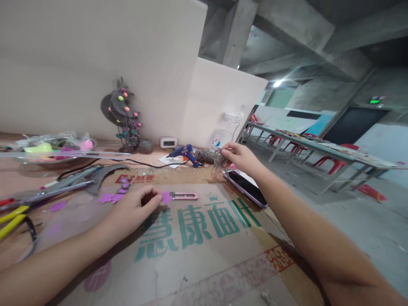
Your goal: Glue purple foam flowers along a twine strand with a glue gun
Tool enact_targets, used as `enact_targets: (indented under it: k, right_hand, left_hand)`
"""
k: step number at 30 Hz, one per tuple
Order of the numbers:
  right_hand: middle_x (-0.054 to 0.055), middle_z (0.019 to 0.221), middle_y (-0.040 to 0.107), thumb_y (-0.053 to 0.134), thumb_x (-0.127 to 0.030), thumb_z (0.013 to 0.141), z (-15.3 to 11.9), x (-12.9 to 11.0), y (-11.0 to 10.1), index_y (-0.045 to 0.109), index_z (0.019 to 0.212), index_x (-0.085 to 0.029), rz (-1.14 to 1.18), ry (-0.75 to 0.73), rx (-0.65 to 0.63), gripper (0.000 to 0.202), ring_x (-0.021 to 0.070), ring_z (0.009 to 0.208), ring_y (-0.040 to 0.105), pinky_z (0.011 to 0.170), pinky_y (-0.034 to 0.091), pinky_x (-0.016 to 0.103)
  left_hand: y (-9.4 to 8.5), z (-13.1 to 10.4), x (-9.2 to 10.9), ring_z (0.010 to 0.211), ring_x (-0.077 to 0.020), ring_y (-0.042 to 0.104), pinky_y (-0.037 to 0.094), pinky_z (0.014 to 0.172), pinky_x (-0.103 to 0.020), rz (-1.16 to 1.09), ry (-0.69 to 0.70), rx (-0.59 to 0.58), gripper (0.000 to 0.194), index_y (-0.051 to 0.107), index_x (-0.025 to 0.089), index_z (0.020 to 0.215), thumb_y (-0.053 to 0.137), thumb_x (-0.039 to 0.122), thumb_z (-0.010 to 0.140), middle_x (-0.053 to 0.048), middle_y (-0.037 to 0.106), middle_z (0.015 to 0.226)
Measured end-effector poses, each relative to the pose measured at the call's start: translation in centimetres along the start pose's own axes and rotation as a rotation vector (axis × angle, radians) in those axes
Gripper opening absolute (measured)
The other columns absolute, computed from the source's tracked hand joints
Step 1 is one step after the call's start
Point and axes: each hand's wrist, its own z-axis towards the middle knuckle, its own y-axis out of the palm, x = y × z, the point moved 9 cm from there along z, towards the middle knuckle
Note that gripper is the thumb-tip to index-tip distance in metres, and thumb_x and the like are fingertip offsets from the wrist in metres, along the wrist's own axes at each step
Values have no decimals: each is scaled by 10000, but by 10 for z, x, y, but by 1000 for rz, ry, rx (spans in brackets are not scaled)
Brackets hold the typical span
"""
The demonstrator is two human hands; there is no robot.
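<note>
My left hand [137, 208] is above the cardboard, its thumb and forefinger closed at the edge of a purple flower cut-out [166, 197]. Right beside that flower lies a pink utility knife [185, 196]. More purple flower pieces [111, 198] rest just beyond my left wrist. My right hand [240, 158] pinches a tangle of grey wispy threads [218, 160] at the back of the table. A blue glue gun [188, 154] lies left of the tangle. Below my right hand is a phone [245, 187] with a purple edge.
A grey crescent-shaped ornament [123, 110] with coloured balls stands by the wall, near a small digital clock [168, 143]. Behind my right hand is a clear plastic jar [228, 127]. Yellow-handled pliers [14, 219] and a bowl of bagged materials [54, 148] lie left. Printed cardboard [204, 255] covers the front.
</note>
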Motion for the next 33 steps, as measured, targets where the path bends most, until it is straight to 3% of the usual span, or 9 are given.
enact_targets:
  k: [4,9,18,28,31,33]
  right_hand:
    - [-17,608,597,533,-276,802,-5,-23,7,501,783,-182,279,-71,-26,101,131,530,630,492,469,217]
    - [-44,589,584,568,-290,788,-8,-57,-18,495,783,-192,399,-237,206,122,112,466,603,477,477,225]
    - [-40,720,615,567,-349,835,-24,-144,-47,469,826,-230,592,-630,336,155,115,684,632,665,547,265]
    - [-37,756,517,449,-189,896,-44,-233,-43,436,820,-213,598,-897,202,81,84,687,573,665,559,245]
    - [-30,723,503,469,-177,880,-47,-237,-37,458,815,-197,634,-910,177,69,98,670,568,648,561,269]
    - [-34,695,515,497,-188,865,-43,-224,-32,489,807,-202,644,-841,171,60,108,671,587,654,556,274]
  left_hand:
    - [1,0,1,654,-200,617,465,613,-273,-4,-3,-16,260,584,195,666,481,417,753,-11,631,635]
    - [0,1,0,639,-190,610,458,610,-269,2,14,-3,251,586,193,672,483,406,755,-6,623,628]
    - [6,0,0,718,-187,601,427,626,-253,87,50,-86,294,539,196,723,390,419,842,0,612,688]
    - [4,1,3,656,-161,541,402,596,-237,96,60,-61,277,523,186,691,408,397,828,6,579,673]
    - [5,1,5,711,-168,554,403,619,-234,87,86,-65,265,548,181,714,418,384,823,-2,604,731]
    - [5,0,6,711,-166,558,403,624,-233,87,110,-63,246,557,180,731,417,360,823,1,604,729]
